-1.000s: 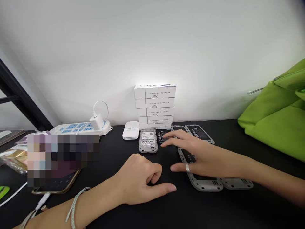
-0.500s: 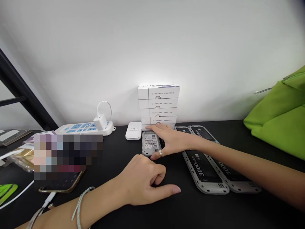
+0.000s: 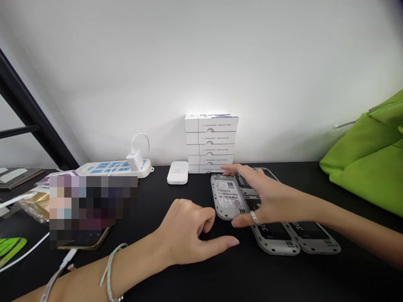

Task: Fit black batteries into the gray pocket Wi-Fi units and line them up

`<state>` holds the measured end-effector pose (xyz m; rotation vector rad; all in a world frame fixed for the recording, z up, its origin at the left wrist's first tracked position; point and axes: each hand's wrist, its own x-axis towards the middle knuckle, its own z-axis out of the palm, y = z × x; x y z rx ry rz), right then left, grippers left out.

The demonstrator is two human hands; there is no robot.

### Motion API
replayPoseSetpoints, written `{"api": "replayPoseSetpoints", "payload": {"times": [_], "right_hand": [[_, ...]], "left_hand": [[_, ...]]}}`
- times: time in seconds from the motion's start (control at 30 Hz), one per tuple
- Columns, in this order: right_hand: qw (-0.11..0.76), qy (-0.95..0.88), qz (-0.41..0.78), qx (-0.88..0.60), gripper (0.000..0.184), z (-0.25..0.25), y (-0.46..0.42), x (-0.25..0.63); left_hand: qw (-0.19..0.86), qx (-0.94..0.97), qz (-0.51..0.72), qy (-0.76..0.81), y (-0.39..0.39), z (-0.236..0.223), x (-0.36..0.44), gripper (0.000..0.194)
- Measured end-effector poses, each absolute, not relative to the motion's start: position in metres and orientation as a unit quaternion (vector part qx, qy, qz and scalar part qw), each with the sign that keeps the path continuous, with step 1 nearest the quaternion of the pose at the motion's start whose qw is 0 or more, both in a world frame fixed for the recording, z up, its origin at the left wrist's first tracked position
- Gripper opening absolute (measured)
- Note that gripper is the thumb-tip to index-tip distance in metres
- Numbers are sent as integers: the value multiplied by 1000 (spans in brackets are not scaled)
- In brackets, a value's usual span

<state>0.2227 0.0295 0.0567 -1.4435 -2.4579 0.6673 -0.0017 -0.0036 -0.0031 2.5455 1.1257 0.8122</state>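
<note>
My right hand (image 3: 248, 195) spans an open-backed device (image 3: 227, 195), which looks like a pocket Wi-Fi router, with its thumb at the near end and fingers at the far end. A printed white label fills the device's grey-rimmed bay. Partly under that hand lie several similar devices with black 3000 mAh batteries (image 3: 310, 230), side by side in rows. My left hand (image 3: 192, 235) is held over the black table, fingers curled in, thumb stretched to the right, holding nothing visible. A closed white device (image 3: 177, 173) lies beyond it.
A stack of white boxes (image 3: 217, 138) stands against the wall. At the left are a power strip (image 3: 146, 169) with a plugged-in white charger (image 3: 134, 160), and a phone (image 3: 91, 241) on a cable. A green bag (image 3: 368, 155) rests at the right.
My right hand has moved right and nearer, carrying the labelled device from in front of the boxes to beside the battery-filled ones. My left hand has stayed almost still.
</note>
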Motion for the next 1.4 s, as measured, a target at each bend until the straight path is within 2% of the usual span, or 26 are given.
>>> {"api": "replayPoseSetpoints", "payload": {"times": [0.23, 0.43, 0.6, 0.67, 0.9, 1.03, 1.3, 1.4], "right_hand": [[63, -838, 266, -473, 108, 38, 5, 222], [65, -855, 283, -429, 104, 37, 22, 232], [128, -854, 250, -437, 64, 48, 52, 235], [140, -864, 214, -434, 59, 48, 66, 235], [56, -884, 182, -427, 70, 46, 82, 230], [58, -886, 173, -426, 70, 45, 83, 227], [83, -879, 169, -437, 82, 34, 91, 229], [98, -878, 167, -438, 80, 33, 90, 228]], "left_hand": [[129, 877, 254, 387, -3, -2, 0, 59], [146, 877, 224, 400, -3, -1, -1, 58], [148, 878, 214, 402, -3, 0, -1, 55], [151, 878, 213, 401, -3, 0, -1, 55], [143, 881, 222, 392, -4, -1, -1, 49], [135, 883, 229, 387, -3, -2, -1, 49], [127, 879, 237, 395, -5, -2, 0, 44], [126, 879, 234, 395, -6, -3, -1, 44]]}}
